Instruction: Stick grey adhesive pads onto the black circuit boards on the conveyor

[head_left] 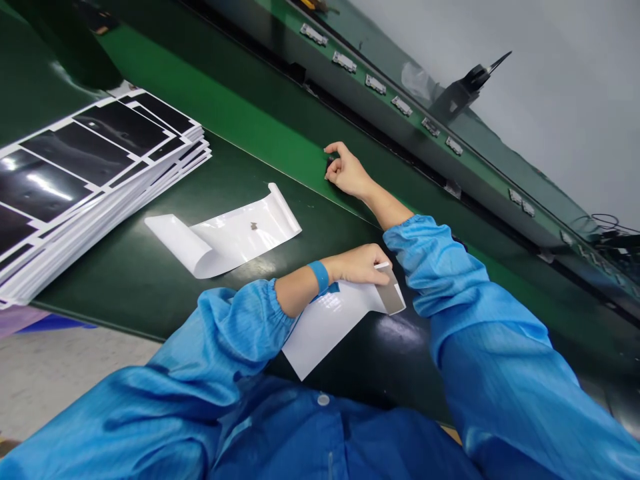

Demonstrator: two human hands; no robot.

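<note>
White glossy backing sheet [325,327] lies under the left hand [357,265], which pins its grey far end; long axis runs toward the body. Right hand [345,172], farther out, pinches 1 small dark piece [329,163].

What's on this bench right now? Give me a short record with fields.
Surface: dark green bench
Left hand: rests on a white sheet, fingers on a small grey plate at its edge
Right hand: stretched out to the belt, fingertips pinched on something small and dark
Loose item: curled white film with a tiny speck on it
Stack: black-and-white sheets at far left
Clothing: blue sleeves, blue wristband
</note>
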